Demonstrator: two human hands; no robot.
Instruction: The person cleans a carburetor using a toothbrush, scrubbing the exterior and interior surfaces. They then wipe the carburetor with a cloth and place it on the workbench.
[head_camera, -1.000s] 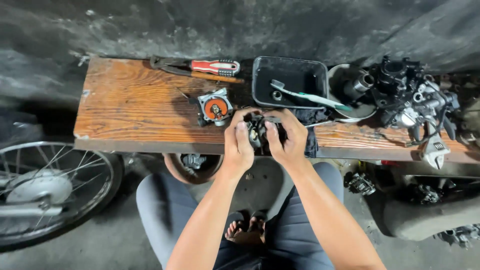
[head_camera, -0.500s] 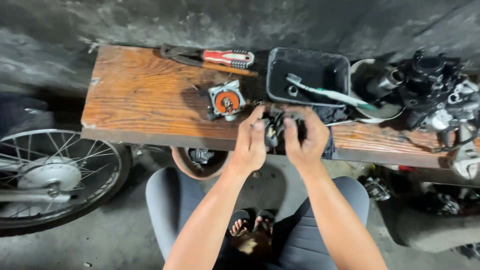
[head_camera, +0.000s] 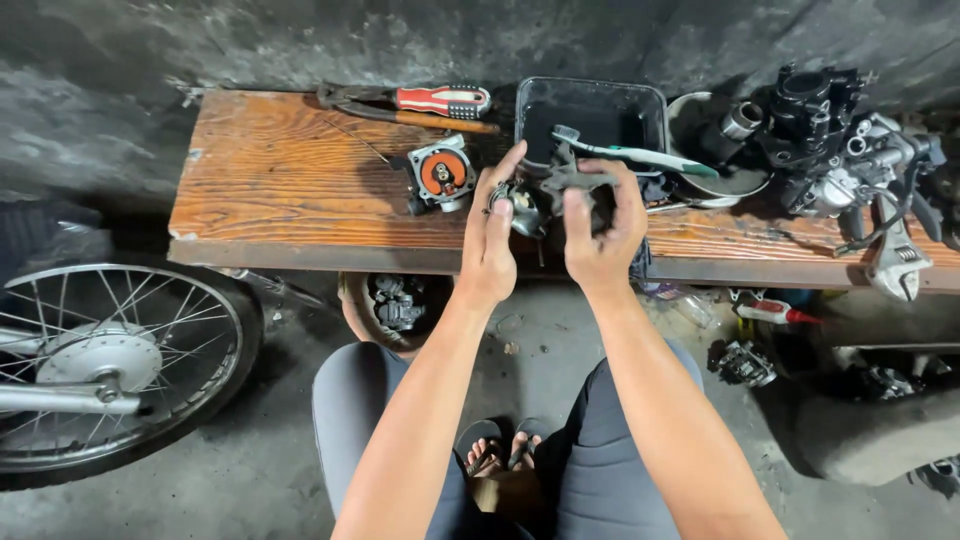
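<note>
My left hand (head_camera: 492, 232) and my right hand (head_camera: 603, 230) are raised together over the front edge of a wooden bench (head_camera: 290, 195). Between them sits a small greasy metal engine part (head_camera: 545, 195), like a carburettor body. The right hand grips its dark upper piece with fingers curled round it. The left hand holds its silvery left side, fingers stretched upward. Just left of the hands lies a round metal part with an orange centre (head_camera: 441, 174).
A black tray (head_camera: 590, 115) with a green toothbrush (head_camera: 630, 153) stands behind the hands. Red-handled pliers (head_camera: 420, 100) lie at the back. Engine parts (head_camera: 830, 150) and a wrench (head_camera: 895, 262) crowd the right. A spoked wheel (head_camera: 110, 370) stands at the left.
Both hands have lifted the metal part off the bench edge and spread slightly. The left fingers have straightened upward. The view has shifted a little to the left.
</note>
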